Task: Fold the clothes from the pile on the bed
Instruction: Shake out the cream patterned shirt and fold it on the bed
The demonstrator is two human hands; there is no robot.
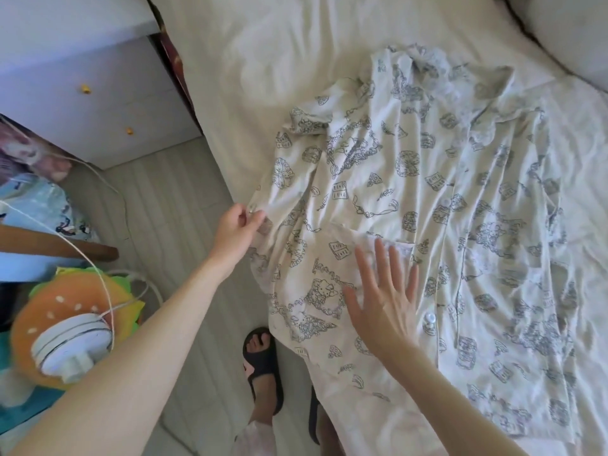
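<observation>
A white pyjama shirt (pixel 427 199) with a grey-blue cartoon print lies spread over the bed (pixel 279 54), buttons up, collar toward the far side. Its near sleeve hangs over the bed's left edge. My left hand (pixel 238 223) pinches the cuff of that sleeve at the edge. My right hand (pixel 383 302) lies flat on the shirt's front near the pocket, fingers spread, holding nothing. No other clothes of the pile show in view.
A white drawer unit (pixel 98 103) stands left of the bed. A burger-shaped cushion (pixel 65 311) with a white device and cord sits at the lower left. A foot in a dark sandal (pixel 261 357) stands on the floor by the bed. A pillow (pixel 566 24) lies at top right.
</observation>
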